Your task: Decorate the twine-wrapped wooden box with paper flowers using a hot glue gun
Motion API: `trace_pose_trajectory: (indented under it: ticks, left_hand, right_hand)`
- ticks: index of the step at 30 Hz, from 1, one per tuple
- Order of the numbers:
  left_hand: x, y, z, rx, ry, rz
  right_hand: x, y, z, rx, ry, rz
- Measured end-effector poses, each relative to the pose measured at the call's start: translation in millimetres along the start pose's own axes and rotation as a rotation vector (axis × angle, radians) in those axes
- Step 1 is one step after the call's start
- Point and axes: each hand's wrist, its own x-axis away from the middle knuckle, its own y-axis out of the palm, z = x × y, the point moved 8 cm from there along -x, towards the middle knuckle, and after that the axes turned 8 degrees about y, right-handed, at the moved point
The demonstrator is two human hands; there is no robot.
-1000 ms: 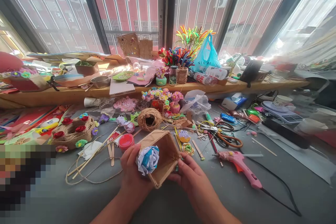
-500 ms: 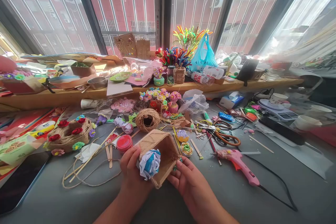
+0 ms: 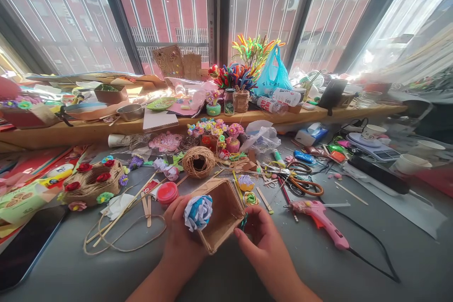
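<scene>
A small open cardboard box (image 3: 224, 212) wrapped in brown twine is tilted so its hollow inside faces me. My left hand (image 3: 179, 229) grips its left side, the fingers partly hidden behind it. A crumpled blue-and-white paper flower (image 3: 198, 213) sits at the box's left wall, next to that hand. On the right wall, a dark green flower (image 3: 244, 221) shows only in part. My right hand (image 3: 264, 236) has thumb and forefinger around this green flower, at the box edge. Just beyond the box lie a purple-and-yellow flower (image 3: 245, 182) and a green-and-yellow rolled flower (image 3: 251, 199).
A pink glue gun (image 3: 327, 222) with its cable and several scissors (image 3: 300, 179) lie to the right. On the left are a twine basket with flowers (image 3: 94, 181), a red-lidded jar (image 3: 167, 193), and a phone (image 3: 30, 243). Behind stands a twine roll (image 3: 198, 162).
The box has turned slightly, its opening facing me more. The blue-and-white flower has shifted a little up and left. My right hand's fingers have moved up and opened wider around the green flower.
</scene>
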Motion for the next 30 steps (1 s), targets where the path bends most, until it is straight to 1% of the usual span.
trace_pose_trajectory:
  ticks: [2,4,5,8,10,12,14,16,17,18,20,23,26,28,29,30]
  left_hand:
    - [-0.3,0.8,-1.1,0.024,-0.036,-0.013]
    - [0.1,4.6,-3.7,0.081,-0.11,-0.049]
    - [1.0,7.3,-6.4,0.128,-0.174,-0.067]
    - [6.6,17.8,-17.5,0.327,-0.435,-0.106]
    - [9.5,24.8,-22.5,0.442,-0.57,-0.133]
    - [9.6,30.8,-25.6,0.485,-0.63,-0.199]
    - [8.8,33.7,-30.3,0.46,-0.657,-0.266]
    - [8.6,34.1,-36.6,0.43,-0.686,-0.294]
    - [8.8,33.9,-39.7,0.421,-0.702,-0.291]
    - [9.1,34.2,-42.0,0.417,-0.714,-0.286]
    - [9.9,37.0,-43.6,0.415,-0.716,-0.287]
    - [9.4,41.1,-42.2,0.393,-0.671,-0.273]
    - [9.3,40.9,-39.8,0.372,-0.614,-0.28]
    - [9.9,32.3,-36.3,0.348,-0.565,-0.263]
    - [9.8,22.8,-33.1,0.327,-0.531,-0.212]
    - [9.7,10.5,-28.0,0.308,-0.491,-0.134]
  right_hand:
    - [0.8,-1.4,-0.6,0.062,-0.015,0.015]
    - [2.2,-1.8,-4.3,0.135,-0.076,0.033]
    - [3.7,-1.7,-9.3,0.197,-0.145,0.047]
    - [12.8,1.2,-32.0,0.442,-0.435,0.108]
    - [17.3,2.9,-42.4,0.553,-0.56,0.134]
    - [18.1,3.4,-47.5,0.633,-0.618,0.139]
    - [19.3,4.2,-51.0,0.733,-0.687,0.15]
    - [21.4,3.7,-53.6,0.811,-0.758,0.18]
    - [21.6,2.4,-54.3,0.814,-0.768,0.191]
    - [20.6,0.0,-54.6,0.785,-0.75,0.197]
    - [15.1,-6.8,-52.4,0.653,-0.622,0.188]
    - [6.3,-16.5,-42.0,0.342,-0.31,0.147]
    - [5.0,-13.4,-26.2,-0.018,-0.018,0.032]
    - [8.1,-7.2,-13.6,-0.255,0.136,-0.033]
    - [10.2,-4.2,-6.9,-0.367,0.194,-0.048]
    - [12.3,-1.3,-0.3,-0.469,0.236,-0.054]
